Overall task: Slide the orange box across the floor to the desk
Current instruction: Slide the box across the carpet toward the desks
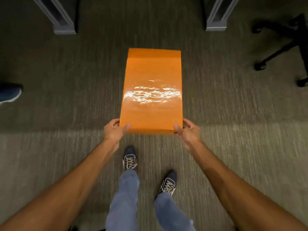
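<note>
A long glossy orange box (152,90) lies flat on the grey carpet in the middle of the view, its length running away from me. My left hand (115,130) grips the near left corner, thumb on top and fingers around the side. My right hand (187,130) holds the near right corner in the same way. Both arms are stretched forward. My feet in dark sneakers (130,158) stand just behind the box. No desk top is visible.
Two grey partition ends stand ahead, one at the far left (64,22) and one at the far right (215,19), with a carpeted gap between them. A black office chair base (283,45) with castors sits at the right. Another person's shoe (10,93) shows at the left edge.
</note>
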A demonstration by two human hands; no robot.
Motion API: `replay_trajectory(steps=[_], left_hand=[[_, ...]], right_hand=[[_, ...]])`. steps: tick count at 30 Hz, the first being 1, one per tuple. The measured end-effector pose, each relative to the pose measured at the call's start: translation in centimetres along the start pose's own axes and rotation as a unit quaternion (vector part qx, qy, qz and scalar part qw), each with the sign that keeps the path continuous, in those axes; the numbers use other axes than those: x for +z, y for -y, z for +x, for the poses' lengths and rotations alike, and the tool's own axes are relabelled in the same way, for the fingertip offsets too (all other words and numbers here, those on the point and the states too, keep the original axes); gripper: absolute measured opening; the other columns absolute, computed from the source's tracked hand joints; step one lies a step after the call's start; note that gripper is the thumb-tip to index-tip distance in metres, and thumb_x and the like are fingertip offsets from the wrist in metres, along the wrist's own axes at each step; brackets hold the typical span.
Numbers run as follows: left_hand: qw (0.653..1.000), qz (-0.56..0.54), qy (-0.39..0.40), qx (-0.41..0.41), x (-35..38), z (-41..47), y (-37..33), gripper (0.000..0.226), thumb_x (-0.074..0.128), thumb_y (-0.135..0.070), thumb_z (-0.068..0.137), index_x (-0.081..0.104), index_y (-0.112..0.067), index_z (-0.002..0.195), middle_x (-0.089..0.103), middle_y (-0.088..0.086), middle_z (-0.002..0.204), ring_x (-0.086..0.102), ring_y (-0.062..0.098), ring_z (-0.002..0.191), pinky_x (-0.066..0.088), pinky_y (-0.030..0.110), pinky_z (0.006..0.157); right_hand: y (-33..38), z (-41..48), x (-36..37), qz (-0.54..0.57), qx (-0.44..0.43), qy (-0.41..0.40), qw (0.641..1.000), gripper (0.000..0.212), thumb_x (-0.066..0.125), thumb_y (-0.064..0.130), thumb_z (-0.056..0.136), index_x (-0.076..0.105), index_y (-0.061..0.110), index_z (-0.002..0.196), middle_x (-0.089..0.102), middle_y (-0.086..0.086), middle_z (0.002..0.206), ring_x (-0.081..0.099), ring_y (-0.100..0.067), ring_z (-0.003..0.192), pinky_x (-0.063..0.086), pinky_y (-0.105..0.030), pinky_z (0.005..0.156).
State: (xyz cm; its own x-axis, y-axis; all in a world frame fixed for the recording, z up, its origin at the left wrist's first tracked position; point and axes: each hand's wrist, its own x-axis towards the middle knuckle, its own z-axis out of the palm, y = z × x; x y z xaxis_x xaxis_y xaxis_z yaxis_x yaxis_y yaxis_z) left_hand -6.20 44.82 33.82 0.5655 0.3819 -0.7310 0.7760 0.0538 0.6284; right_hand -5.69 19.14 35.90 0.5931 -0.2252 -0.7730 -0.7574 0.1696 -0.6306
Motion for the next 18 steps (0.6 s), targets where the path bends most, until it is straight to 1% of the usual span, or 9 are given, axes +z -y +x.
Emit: replay_trajectory(steps=[4,6,7,9,12,16,17,18], left_hand=[[0.999,-0.035,-0.023,-0.008,-4.3,2.5,-0.8,0.054,0.074,-0.001,0.080,0.054,-0.005,0.130,0.065,0.013,0.128,0.063,0.027,0.114,0.049,0.045,0.104],[0.999,-0.039,-0.027,-0.013,-6.4,4.1,-1.4,0.053,0.073,-0.002,0.081,0.055,-0.006,0.131,0.065,0.010,0.125,0.062,0.026,0.113,0.050,0.042,0.102],[0.999,-0.041,-0.029,-0.017,-7.7,5.0,-1.7,0.054,0.073,-0.002,0.081,0.054,-0.006,0.131,0.065,0.009,0.125,0.062,0.025,0.113,0.050,0.040,0.101],[0.998,-0.052,-0.030,-0.018,-10.0,7.0,-2.4,0.056,0.074,-0.003,0.081,0.054,-0.007,0.133,0.065,0.010,0.128,0.062,0.026,0.114,0.050,0.042,0.102],[0.997,-0.061,-0.030,-0.026,-13.3,9.9,-3.6,0.056,0.075,-0.003,0.079,0.055,-0.010,0.132,0.065,0.010,0.129,0.063,0.026,0.114,0.050,0.045,0.103],[0.996,-0.074,-0.043,-0.021,-17.5,14.1,-5.7,0.055,0.077,-0.003,0.077,0.058,-0.010,0.128,0.068,0.010,0.123,0.065,0.027,0.110,0.051,0.046,0.101],[0.996,-0.076,-0.045,-0.017,-18.5,15.3,-6.1,0.056,0.078,-0.004,0.076,0.059,-0.011,0.128,0.068,0.010,0.123,0.065,0.027,0.109,0.051,0.047,0.101],[0.996,-0.072,-0.047,-0.017,-19.3,16.5,-6.7,0.056,0.079,-0.005,0.075,0.059,-0.011,0.127,0.069,0.009,0.123,0.065,0.026,0.108,0.052,0.046,0.100]], right_hand=[[0.8,0.2,5.8,-0.033,-0.003,0.013,0.999,0.056,0.063,-0.003,0.086,0.045,0.005,0.139,0.062,-0.011,0.117,0.061,-0.022,0.096,0.054,-0.046,0.093],[1.3,0.3,8.7,-0.042,-0.006,0.015,0.999,0.056,0.063,-0.004,0.086,0.045,0.004,0.139,0.062,-0.010,0.113,0.061,-0.023,0.095,0.054,-0.047,0.093],[1.6,0.3,10.4,-0.047,-0.006,0.019,0.999,0.056,0.063,-0.003,0.087,0.044,0.004,0.139,0.062,-0.011,0.115,0.061,-0.023,0.096,0.054,-0.046,0.094],[2.2,0.4,13.6,-0.054,-0.004,0.019,0.998,0.056,0.062,-0.003,0.087,0.044,0.006,0.140,0.061,-0.011,0.122,0.061,-0.023,0.100,0.054,-0.041,0.092],[2.9,0.7,18.3,-0.052,0.004,0.016,0.998,0.055,0.061,-0.003,0.088,0.044,0.006,0.140,0.060,-0.006,0.118,0.061,-0.025,0.105,0.053,-0.035,0.088],[3.8,2.0,24.4,-0.060,0.004,0.022,0.998,0.056,0.062,-0.001,0.087,0.045,0.008,0.140,0.061,-0.011,0.129,0.061,-0.023,0.103,0.054,-0.030,0.076],[4.1,2.4,25.9,-0.063,-0.002,0.025,0.998,0.056,0.062,0.000,0.088,0.045,0.008,0.140,0.061,-0.011,0.128,0.061,-0.022,0.102,0.054,-0.030,0.075],[4.4,2.8,27.3,-0.066,-0.007,0.027,0.997,0.055,0.062,0.000,0.088,0.045,0.007,0.140,0.061,-0.012,0.128,0.060,-0.022,0.101,0.054,-0.031,0.078]])
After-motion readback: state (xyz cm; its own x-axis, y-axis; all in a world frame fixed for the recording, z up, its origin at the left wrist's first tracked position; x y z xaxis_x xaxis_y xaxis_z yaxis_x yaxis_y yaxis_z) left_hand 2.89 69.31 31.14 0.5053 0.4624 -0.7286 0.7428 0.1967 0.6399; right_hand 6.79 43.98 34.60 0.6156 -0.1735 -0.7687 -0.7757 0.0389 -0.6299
